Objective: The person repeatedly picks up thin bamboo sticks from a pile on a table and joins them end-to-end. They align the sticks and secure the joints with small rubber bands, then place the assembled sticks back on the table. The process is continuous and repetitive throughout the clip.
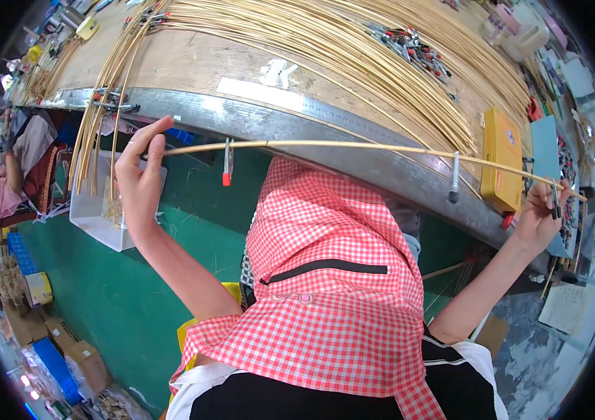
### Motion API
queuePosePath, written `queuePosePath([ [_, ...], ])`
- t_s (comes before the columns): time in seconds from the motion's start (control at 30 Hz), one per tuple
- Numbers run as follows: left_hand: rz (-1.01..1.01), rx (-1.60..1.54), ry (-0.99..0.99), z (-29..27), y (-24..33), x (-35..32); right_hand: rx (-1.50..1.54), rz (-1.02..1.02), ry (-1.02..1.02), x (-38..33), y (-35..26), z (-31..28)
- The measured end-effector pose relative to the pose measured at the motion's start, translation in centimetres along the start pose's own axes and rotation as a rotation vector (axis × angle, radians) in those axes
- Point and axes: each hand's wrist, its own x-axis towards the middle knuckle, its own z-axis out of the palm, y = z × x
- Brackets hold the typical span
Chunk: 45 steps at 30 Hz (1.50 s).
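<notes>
A long, thin bamboo stick (353,145) stretches between my two hands, slightly bowed, in front of the workbench edge. My left hand (140,171) is at its left end, thumb and forefinger raised; the exact grip there is partly hidden. Near the right end, the fingers of my right hand (540,213) close round the stick beside a dark-tipped clip (556,200). Two more small metal clips hang from the stick: a red-tipped clip (227,164) toward the left and a black-tipped clip (454,178) toward the right.
Beyond the stick, the workbench (192,63) carries many bamboo sticks (353,52), a pile of clips (409,49) and a metal ruler (276,93). A yellow box (501,161) stands at the right. Clipped sticks (98,133) overhang the left edge above a white bin (94,220).
</notes>
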Motion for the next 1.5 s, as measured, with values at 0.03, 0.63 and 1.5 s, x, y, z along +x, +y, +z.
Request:
queuePosePath([
  [0.03, 0.038, 0.000, -0.013, 0.4, 0.1, 0.0, -0.002, -0.011, 0.043, 0.2, -0.4, -0.4],
  [0.63, 0.080, 0.392, 0.700, -8.8, -4.3, 1.7, -0.388, 0.101, 0.090, 0.4, 1.9, -1.1],
  [1.5, 0.311, 0.331, 0.372, 1.1, 5.5, 0.2, -2.421, -0.148, -0.704, 16.8, 16.2, -0.2],
])
